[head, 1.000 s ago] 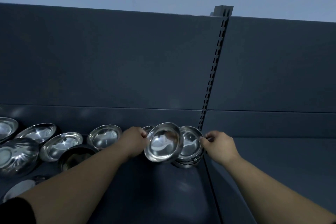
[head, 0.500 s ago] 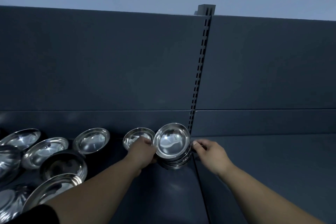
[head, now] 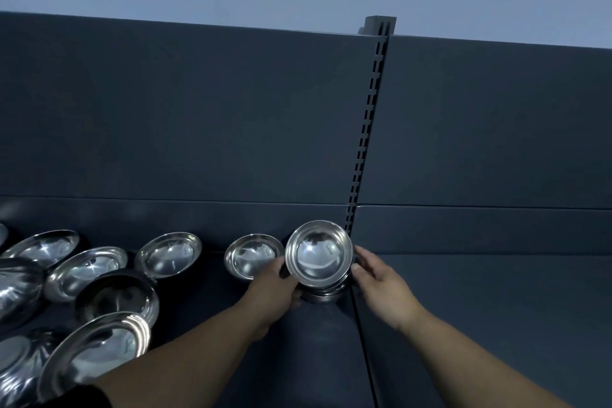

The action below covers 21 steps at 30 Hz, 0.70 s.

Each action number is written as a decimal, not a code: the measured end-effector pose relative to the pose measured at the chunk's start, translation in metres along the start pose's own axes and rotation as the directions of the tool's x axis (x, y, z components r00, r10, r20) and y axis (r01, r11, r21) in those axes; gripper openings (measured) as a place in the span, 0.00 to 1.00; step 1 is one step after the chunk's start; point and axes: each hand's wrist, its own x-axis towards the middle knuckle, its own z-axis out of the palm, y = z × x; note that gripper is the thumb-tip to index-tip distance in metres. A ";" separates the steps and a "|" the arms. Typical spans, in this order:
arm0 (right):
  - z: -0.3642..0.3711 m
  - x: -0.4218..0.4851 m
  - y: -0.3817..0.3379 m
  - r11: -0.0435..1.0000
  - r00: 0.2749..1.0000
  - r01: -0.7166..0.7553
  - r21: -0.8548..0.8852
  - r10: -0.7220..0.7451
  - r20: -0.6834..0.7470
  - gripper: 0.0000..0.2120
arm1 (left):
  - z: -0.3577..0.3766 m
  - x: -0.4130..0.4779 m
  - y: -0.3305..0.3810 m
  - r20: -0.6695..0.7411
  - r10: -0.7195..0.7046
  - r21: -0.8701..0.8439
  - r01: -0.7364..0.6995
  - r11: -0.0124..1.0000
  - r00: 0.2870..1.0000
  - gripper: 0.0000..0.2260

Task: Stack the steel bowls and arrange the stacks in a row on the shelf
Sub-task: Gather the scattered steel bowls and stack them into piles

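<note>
A stack of steel bowls (head: 319,255) stands on the dark shelf (head: 314,341), close to the seam between two shelf boards. Both hands hold it: my left hand (head: 275,290) grips its left side and my right hand (head: 376,275) grips its right side. The top bowl faces up toward the camera. Just left of the stack a single steel bowl (head: 252,256) leans at the back wall. Further left lie several loose steel bowls, among them one (head: 169,254) at the back and a big one (head: 99,349) at the front.
A slotted upright post (head: 366,129) runs up the dark back panel behind the stack. A seam (head: 362,341) splits the shelf; the board to its right holds nothing in view.
The bowl held in my left hand a second ago now sits on top of the stack. Both hands have closed onto the stack's sides. The view has shifted right.
</note>
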 end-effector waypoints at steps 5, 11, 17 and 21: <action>-0.002 -0.006 0.002 0.999 0.996 0.022 -0.043 -0.018 0.083 0.27 | 0.002 -0.004 0.001 -0.037 0.091 0.113 -0.087 0.990 0.995 0.15; -0.004 -0.005 0.012 0.990 0.995 0.044 -0.132 -0.031 0.098 0.29 | 0.006 -0.005 0.003 -0.118 0.128 0.122 -0.114 0.986 0.985 0.16; -0.005 -0.005 0.019 0.981 0.991 0.074 -0.181 -0.053 0.121 0.30 | 0.014 -0.008 0.002 -0.154 0.153 0.162 -0.128 0.978 0.976 0.17; -0.006 -0.010 0.020 0.970 0.988 0.118 -0.211 -0.093 0.127 0.32 | 0.015 -0.011 0.005 -0.145 0.178 0.250 -0.138 0.958 0.973 0.21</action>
